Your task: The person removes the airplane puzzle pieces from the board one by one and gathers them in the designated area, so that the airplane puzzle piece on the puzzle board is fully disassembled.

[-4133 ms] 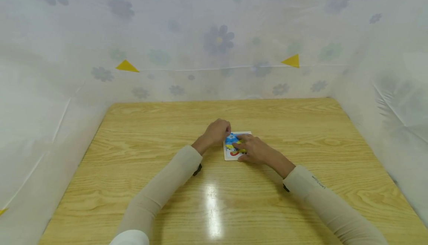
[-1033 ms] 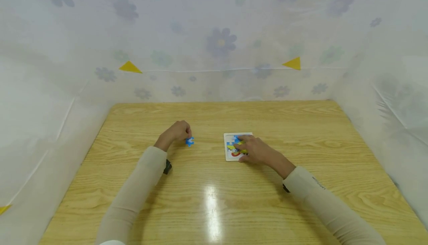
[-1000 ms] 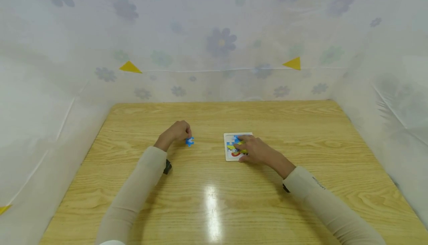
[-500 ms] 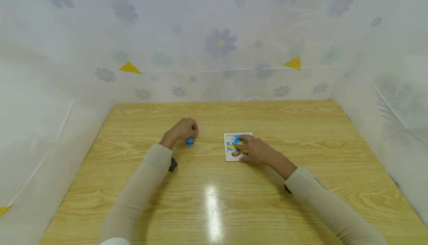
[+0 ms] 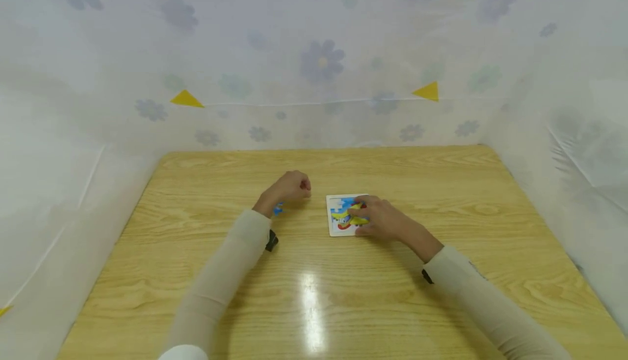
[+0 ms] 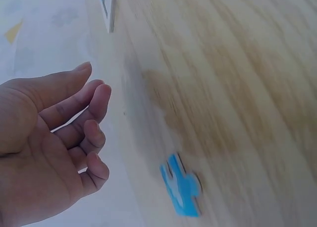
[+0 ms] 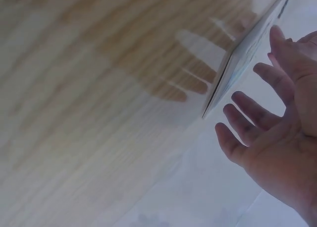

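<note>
A small square jigsaw puzzle (image 5: 336, 231) with a white border lies on the table, showing a yellow, red and blue picture. A pale gap shows at its upper left. My right hand (image 5: 385, 218) is over the puzzle's right side, fingers spread and relaxed; whether they touch it I cannot tell. Left of the puzzle, my left hand (image 5: 289, 186) is above the table with loosely bent fingers and nothing in them. A blue puzzle piece (image 6: 181, 187) lies on the table below the left hand; the wrist partly covers it in the head view.
The wood-grain table (image 5: 314, 283) is enclosed by a pale flowered curtain (image 5: 275, 65) at the back and sides. Yellow triangles (image 5: 186, 99) mark the curtain. A bright reflection lies on the table's near part.
My left hand took a blue piece from the puzzle, set it down to the left and let go. It has since moved rightward. The right hand has lifted slightly and shifted right.
</note>
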The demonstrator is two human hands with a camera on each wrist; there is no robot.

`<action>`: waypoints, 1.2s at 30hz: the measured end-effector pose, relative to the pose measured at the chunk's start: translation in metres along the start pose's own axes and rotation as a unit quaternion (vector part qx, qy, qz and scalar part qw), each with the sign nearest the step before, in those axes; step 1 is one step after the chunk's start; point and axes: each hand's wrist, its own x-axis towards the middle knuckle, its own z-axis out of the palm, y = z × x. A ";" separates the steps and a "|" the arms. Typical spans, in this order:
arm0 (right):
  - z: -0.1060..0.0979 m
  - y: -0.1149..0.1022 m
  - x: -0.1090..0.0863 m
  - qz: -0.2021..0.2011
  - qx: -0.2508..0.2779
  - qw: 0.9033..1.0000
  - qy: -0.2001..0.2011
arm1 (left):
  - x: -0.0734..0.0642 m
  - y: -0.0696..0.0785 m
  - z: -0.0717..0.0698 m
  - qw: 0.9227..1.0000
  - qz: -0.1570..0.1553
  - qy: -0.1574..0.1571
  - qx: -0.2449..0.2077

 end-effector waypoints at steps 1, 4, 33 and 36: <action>0.000 0.001 0.000 -0.001 -0.003 1.000 0.003 | 0.001 0.003 0.001 1.000 0.001 0.002 0.000; -0.001 0.005 -0.001 -0.004 -0.010 1.000 0.007 | 0.005 0.010 0.005 1.000 0.002 0.006 0.000; 0.000 0.008 0.000 0.002 -0.008 1.000 -0.017 | 0.034 0.053 0.047 0.999 -0.015 -0.038 0.032; -0.002 0.008 -0.001 0.001 -0.002 1.000 -0.015 | 0.034 0.057 0.050 0.998 -0.022 -0.036 0.039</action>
